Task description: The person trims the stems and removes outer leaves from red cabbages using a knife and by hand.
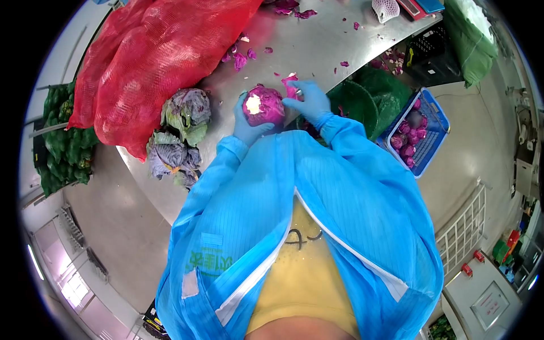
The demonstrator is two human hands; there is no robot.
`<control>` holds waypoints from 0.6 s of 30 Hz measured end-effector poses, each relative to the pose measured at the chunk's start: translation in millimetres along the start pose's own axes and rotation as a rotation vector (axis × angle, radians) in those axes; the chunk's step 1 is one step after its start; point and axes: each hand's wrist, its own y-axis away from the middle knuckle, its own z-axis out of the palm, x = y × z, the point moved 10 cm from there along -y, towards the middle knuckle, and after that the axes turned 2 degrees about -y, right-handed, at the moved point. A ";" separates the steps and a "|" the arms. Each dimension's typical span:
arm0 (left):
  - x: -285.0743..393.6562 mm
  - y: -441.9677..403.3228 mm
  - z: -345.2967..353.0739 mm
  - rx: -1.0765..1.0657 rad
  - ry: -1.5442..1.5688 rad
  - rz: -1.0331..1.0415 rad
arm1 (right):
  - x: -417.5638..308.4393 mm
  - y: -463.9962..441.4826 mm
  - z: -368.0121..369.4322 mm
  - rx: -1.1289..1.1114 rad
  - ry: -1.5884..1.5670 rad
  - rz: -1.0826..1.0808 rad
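My left hand (247, 126), in a blue glove, is wrapped round the side of a purple cabbage (267, 107). A pale cut patch on the cabbage's left side faces up. Just to its right, my right hand (310, 101), also gloved, has its fingers closed on a purple cabbage leaf (290, 85). Something small and shiny shows at these fingers, too small to name. Left of my left hand, untrimmed cabbages (190, 113) with grey-green outer leaves lie at the table's edge.
A red mesh sack (164, 62) covers the left of the metal table (317, 39). Torn leaves (240, 60) lie beyond the cabbage. At right are a green-lined bin (360, 105), a blue basket (432, 148) holding several peeled cabbages, and a black crate (433, 54).
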 end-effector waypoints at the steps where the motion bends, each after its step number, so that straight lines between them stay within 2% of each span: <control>1: 0.3 -2.0 -3.7 0.039 -0.250 0.106 | 9.2 -4.2 24.2 -0.017 -0.082 -0.046; 2: -5.7 0.2 -2.0 0.038 -0.254 0.111 | 11.1 -7.2 39.9 -0.038 -0.164 -0.091; 3: -18.5 7.6 -9.4 0.103 -0.118 -0.041 | 5.7 -4.1 43.0 -0.040 -0.170 -0.091; 5: -48.0 30.8 -21.6 0.258 0.068 -0.368 | -5.8 2.2 57.9 -0.177 -0.678 -0.055; 6: -31.8 26.4 -19.1 0.265 0.066 -0.371 | -7.9 2.5 57.2 -0.185 -0.680 -0.057; 8: -21.6 36.7 -16.2 0.365 0.312 -0.563 | -8.0 10.4 68.7 -0.295 -0.657 -0.010; 9: -25.4 38.7 -19.1 0.418 0.368 -0.618 | -12.7 9.1 71.3 -0.252 -0.829 -0.065; 10: -22.1 39.2 -22.9 0.430 0.366 -0.618 | -10.5 5.6 76.1 -0.263 -0.832 -0.070; 12: -18.0 38.3 -15.9 0.390 0.565 -0.660 | 10.7 -0.8 75.4 -0.161 -0.818 0.095; 14: -15.8 40.4 -18.1 0.393 0.589 -0.669 | 9.6 -6.8 67.3 -0.108 -0.792 0.083; 17: -12.3 36.9 -15.3 0.263 0.565 -0.630 | 4.8 -24.3 61.6 -0.119 -0.569 -0.006; 18: -3.0 26.9 -18.8 0.156 0.391 -0.461 | 3.0 -26.7 58.3 -0.118 -0.566 -0.002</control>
